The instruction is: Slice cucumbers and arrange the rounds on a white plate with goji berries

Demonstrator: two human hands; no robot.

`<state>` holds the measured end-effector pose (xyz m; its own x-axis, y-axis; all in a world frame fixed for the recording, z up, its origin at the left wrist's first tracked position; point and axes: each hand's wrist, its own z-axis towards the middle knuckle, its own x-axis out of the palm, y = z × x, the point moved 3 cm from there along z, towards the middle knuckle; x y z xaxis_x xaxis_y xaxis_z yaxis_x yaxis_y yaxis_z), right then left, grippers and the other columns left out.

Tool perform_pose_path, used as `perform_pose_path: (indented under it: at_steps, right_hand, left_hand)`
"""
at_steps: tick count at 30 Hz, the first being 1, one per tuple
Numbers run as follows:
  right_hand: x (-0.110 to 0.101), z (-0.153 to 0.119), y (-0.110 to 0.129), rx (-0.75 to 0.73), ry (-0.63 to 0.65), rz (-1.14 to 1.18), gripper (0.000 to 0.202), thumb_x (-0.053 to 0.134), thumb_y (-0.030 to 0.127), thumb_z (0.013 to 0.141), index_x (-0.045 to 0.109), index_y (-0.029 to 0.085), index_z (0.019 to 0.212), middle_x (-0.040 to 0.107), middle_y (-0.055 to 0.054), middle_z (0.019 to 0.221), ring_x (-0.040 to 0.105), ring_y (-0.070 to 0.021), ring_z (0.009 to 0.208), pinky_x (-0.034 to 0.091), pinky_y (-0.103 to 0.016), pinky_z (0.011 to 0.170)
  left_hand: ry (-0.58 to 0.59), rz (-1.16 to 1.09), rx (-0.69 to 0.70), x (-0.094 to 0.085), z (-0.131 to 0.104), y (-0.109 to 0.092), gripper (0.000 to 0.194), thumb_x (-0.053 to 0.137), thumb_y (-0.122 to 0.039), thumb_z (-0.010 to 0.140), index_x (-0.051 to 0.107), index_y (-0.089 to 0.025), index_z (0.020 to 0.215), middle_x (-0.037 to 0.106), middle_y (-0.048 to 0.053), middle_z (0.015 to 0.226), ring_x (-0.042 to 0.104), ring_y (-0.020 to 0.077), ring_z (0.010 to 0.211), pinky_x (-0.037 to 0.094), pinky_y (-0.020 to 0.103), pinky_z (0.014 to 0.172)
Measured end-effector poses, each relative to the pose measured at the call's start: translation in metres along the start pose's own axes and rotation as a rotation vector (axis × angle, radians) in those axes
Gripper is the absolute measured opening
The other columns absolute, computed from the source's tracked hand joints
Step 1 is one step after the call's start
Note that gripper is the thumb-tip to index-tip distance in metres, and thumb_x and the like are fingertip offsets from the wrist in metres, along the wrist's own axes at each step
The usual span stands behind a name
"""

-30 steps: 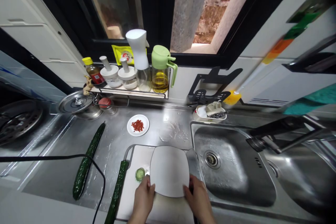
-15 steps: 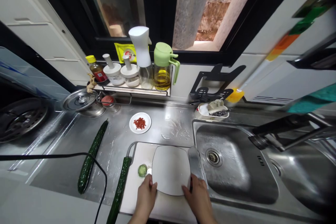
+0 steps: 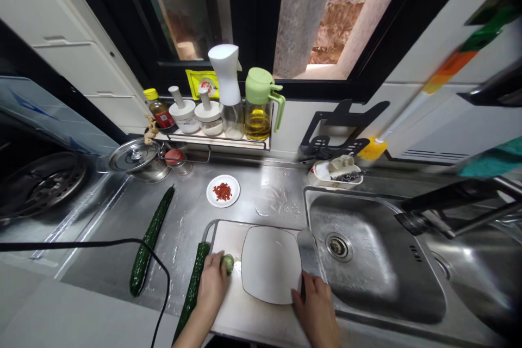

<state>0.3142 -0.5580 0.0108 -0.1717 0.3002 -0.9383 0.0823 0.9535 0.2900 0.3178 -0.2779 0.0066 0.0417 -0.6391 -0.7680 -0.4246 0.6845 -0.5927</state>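
My left hand (image 3: 212, 278) is over the left part of the white cutting board (image 3: 228, 315), its fingers closed at the left side of a small cut cucumber piece (image 3: 228, 264) and partly covering it. Just left of that hand, a long whole cucumber (image 3: 196, 277) lies along the board's edge. My right hand (image 3: 316, 304) grips the lower right edge of a squarish white plate (image 3: 271, 263), which rests on the board. Beside the plate lies a knife, its broad blade (image 3: 309, 253) showing and its handle mostly hidden by my right hand.
Another cucumber (image 3: 150, 244) lies on the steel counter, with a black cable (image 3: 161, 263) crossing near it. A small plate of red bits (image 3: 222, 191) stands behind the board. The sink (image 3: 367, 250) is at right; seasoning jars and an oil bottle (image 3: 258, 114) line the back shelf.
My left hand has let go of the plate's lower left edge and moved left and up to the cucumber piece. The right hand stays at the plate's edge. The view has shifted slightly.
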Motion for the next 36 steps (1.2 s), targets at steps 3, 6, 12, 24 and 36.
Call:
perform_pose_path:
  at_steps: [3,6,12,24,36]
  right_hand:
    - [-0.001,0.0,0.0,-0.004,-0.011,0.008,0.036,0.048,0.022,0.079,0.056,0.015,0.113,0.058,-0.012,0.1,0.053,-0.0288,0.096,0.042,-0.038,0.084]
    - [-0.002,0.0,-0.001,-0.011,-0.019,0.018,0.034,0.048,0.022,0.078,0.057,0.019,0.11,0.059,-0.011,0.099,0.053,-0.0279,0.095,0.042,-0.038,0.084]
    - [-0.002,0.0,-0.002,-0.007,0.01,0.016,0.035,0.046,0.023,0.079,0.056,0.017,0.112,0.059,-0.011,0.099,0.052,-0.0282,0.096,0.042,-0.039,0.082]
    - [-0.004,0.006,0.007,-0.061,-0.023,0.164,0.035,0.046,0.025,0.081,0.059,0.016,0.113,0.06,-0.012,0.101,0.051,-0.0274,0.096,0.043,-0.039,0.085]
    - [-0.027,0.046,0.079,-0.256,0.194,0.557,0.017,0.054,0.026,0.078,0.068,0.023,0.086,0.069,-0.003,0.085,0.058,-0.0202,0.09,0.041,-0.032,0.082]
  left_hand:
    - [0.044,0.002,-0.005,0.004,0.004,0.006,0.035,0.042,-0.013,0.082,0.063,-0.013,0.11,0.059,0.013,0.108,0.062,0.0192,0.094,0.045,0.029,0.09]
    - [0.048,-0.015,-0.009,0.007,0.004,0.009,0.034,0.043,-0.012,0.081,0.064,-0.014,0.108,0.06,0.012,0.108,0.061,0.0191,0.097,0.044,0.029,0.091]
    - [0.004,-0.041,0.028,0.005,0.004,0.009,0.029,0.046,-0.01,0.079,0.063,-0.016,0.101,0.061,0.01,0.107,0.062,0.0178,0.095,0.044,0.029,0.091]
    - [0.159,-0.139,-0.02,-0.01,0.011,0.001,0.01,0.05,-0.02,0.078,0.06,-0.02,0.075,0.064,-0.001,0.069,0.06,0.0131,0.065,0.043,0.021,0.064]
    - [0.577,-0.459,0.083,0.023,0.022,-0.069,0.019,0.065,-0.031,0.067,0.071,-0.015,0.075,0.065,0.001,0.066,0.054,0.0114,0.061,0.04,0.021,0.057]
